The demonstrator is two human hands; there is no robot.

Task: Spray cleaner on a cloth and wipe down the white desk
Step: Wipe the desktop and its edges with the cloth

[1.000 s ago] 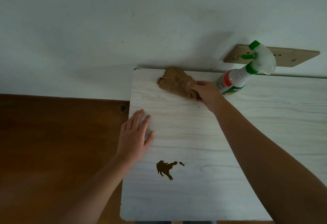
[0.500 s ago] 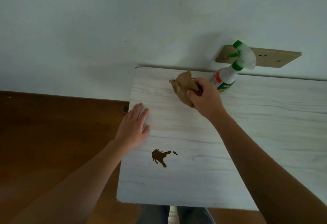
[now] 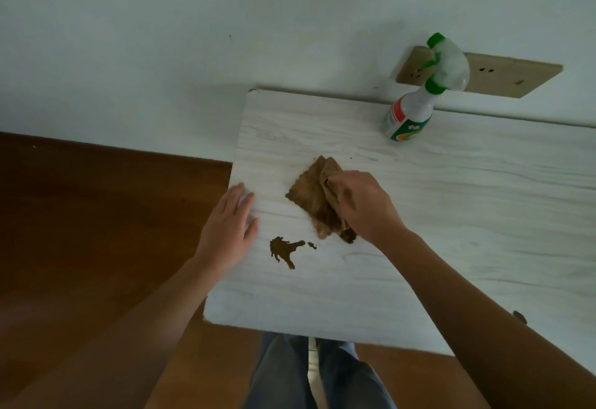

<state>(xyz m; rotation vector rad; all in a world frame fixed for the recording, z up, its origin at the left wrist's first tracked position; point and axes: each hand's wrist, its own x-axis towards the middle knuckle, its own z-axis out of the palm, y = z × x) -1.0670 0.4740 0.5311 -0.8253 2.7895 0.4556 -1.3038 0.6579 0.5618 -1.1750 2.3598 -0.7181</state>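
Observation:
My right hand (image 3: pixel 364 205) grips a crumpled brown cloth (image 3: pixel 311 195) and presses it onto the white desk (image 3: pixel 451 215), near the desk's left end. A dark brown stain (image 3: pixel 283 250) lies on the desk just below and left of the cloth, apart from it. My left hand (image 3: pixel 230 226) rests flat on the desk's left edge, fingers together, holding nothing. A white spray bottle (image 3: pixel 411 115) with a green trigger and nozzle stands upright at the back of the desk, near the wall.
A brown wooden floor (image 3: pixel 96 231) lies left of and below the desk. The pale wall (image 3: pixel 193 37) behind carries a beige socket plate (image 3: pixel 503 76). My legs in grey trousers (image 3: pixel 290 373) show under the desk's front edge.
My right hand has dragged the cloth from the desk's back edge toward me, down close to the stain. The left hand stays flat at the left edge.

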